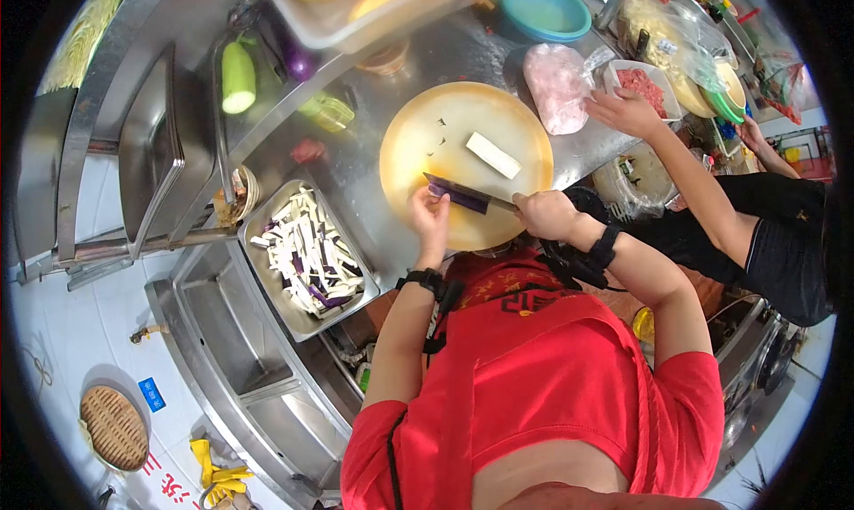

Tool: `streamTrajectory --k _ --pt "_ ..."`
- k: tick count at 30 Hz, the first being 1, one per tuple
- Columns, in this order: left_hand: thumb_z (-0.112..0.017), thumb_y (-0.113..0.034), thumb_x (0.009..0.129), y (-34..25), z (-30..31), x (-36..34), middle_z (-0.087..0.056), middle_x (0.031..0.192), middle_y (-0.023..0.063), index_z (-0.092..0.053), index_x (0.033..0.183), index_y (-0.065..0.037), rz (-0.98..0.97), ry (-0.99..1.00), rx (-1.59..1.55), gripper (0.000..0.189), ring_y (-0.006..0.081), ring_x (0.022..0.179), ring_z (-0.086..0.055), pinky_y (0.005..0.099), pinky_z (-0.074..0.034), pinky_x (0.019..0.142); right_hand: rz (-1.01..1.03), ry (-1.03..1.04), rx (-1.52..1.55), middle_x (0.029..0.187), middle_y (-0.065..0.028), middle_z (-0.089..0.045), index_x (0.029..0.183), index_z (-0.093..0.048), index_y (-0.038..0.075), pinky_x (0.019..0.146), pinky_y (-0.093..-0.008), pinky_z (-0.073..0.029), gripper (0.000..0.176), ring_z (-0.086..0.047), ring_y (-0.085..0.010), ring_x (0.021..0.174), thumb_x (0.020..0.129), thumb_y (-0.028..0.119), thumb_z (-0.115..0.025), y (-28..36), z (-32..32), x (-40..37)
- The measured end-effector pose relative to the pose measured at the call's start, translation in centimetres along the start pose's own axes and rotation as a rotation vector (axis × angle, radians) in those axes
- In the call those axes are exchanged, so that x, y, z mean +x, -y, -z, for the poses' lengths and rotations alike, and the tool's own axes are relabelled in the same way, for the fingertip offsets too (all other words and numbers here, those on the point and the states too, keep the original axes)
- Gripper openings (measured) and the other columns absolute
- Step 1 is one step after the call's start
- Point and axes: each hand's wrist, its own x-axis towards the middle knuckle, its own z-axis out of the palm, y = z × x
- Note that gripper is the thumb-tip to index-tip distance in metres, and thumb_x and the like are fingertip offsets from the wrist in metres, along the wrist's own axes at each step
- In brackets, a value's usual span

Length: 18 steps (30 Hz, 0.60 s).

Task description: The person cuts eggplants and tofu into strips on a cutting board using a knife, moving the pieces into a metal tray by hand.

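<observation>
My right hand [544, 215] is closed round the handle of a kitchen knife [471, 191]. Its dark blade lies along a purple-skinned piece of eggplant [469, 203] near the front of a round, yellowish cutting board [414, 128]. At the left end of that piece, the fingers of my left hand [430, 213] pinch it close to the blade tip. A pale, peeled-looking block [493, 155] rests farther back on the board, apart from both hands. Left of the board, a metal tray [370, 288] holds many cut eggplant strips [307, 252].
A co-worker's hand [627, 114] reaches beside a container of minced meat [642, 88] and a pink bagged lump [556, 88]. A blue basin [545, 14] stands behind. A green squash [237, 79] lies back left; metal sinks [236, 323] are at the left.
</observation>
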Motion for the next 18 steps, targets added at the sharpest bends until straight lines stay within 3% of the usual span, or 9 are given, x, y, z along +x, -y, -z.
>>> streamTrajectory --k 5,10,15,17,18 --pt "-0.067 -0.006 0.079 -0.7 -0.4 -0.1 -0.045 0.099 0.0046 -0.044 0.109 -0.003 0.074 0.004 -0.035 0.038 0.0124 0.080 -0.050 0.0256 -0.045 0.069 -0.007 0.008 0.010 0.068 -0.0167 -0.063 0.090 -0.054 0.003 0.057 -0.0440 -0.050 0.023 -0.064 -0.0328 0.064 0.084 0.024 -0.050 0.2 -3.2 2.9" --pt "-0.067 -0.007 0.078 0.6 -0.5 0.1 -0.047 0.100 0.0065 -0.043 0.109 -0.003 -0.059 -0.043 0.141 0.040 0.0144 0.078 -0.053 0.0260 -0.046 0.065 -0.027 -0.018 0.005 0.069 -0.0162 -0.063 0.092 -0.053 0.003 0.060 -0.0448 -0.050 0.023 -0.064 -0.0331 0.066 0.084 0.025 -0.050 1.1 -4.5 4.5" --pt "-0.066 -0.006 0.078 1.2 -0.8 -0.4 -0.045 0.103 0.0089 -0.045 0.108 -0.004 -0.133 -0.080 0.204 0.037 0.0154 0.079 -0.053 0.0262 -0.047 0.063 -0.033 0.076 -0.003 0.068 -0.0165 -0.063 0.093 -0.051 0.003 0.059 -0.0441 -0.050 0.022 -0.064 -0.0330 0.065 0.082 0.022 -0.050 -0.9 -4.0 0.7" --pt "-0.064 -0.007 0.079 1.3 -0.4 -0.4 -0.044 0.104 0.0104 -0.047 0.105 -0.004 -0.331 -0.081 0.437 0.031 0.0174 0.081 -0.053 0.0288 -0.047 0.065 -0.037 0.080 -0.027 0.068 -0.0165 -0.063 0.093 -0.051 0.002 0.058 -0.0440 -0.050 0.022 -0.064 -0.0328 0.065 0.082 0.022 -0.050 -0.7 -4.6 0.5" --pt "-0.064 -0.007 0.079 1.4 -0.4 -0.6 -0.044 0.104 0.0104 -0.047 0.105 -0.004 -0.330 -0.085 0.441 0.031 0.0174 0.081 -0.053 0.0288 -0.047 0.065 -0.029 0.045 -0.055 0.071 -0.0156 -0.064 0.093 -0.052 0.002 0.059 -0.0439 -0.051 0.022 -0.065 -0.0315 0.067 0.081 0.020 -0.050 -0.4 -5.2 1.3"
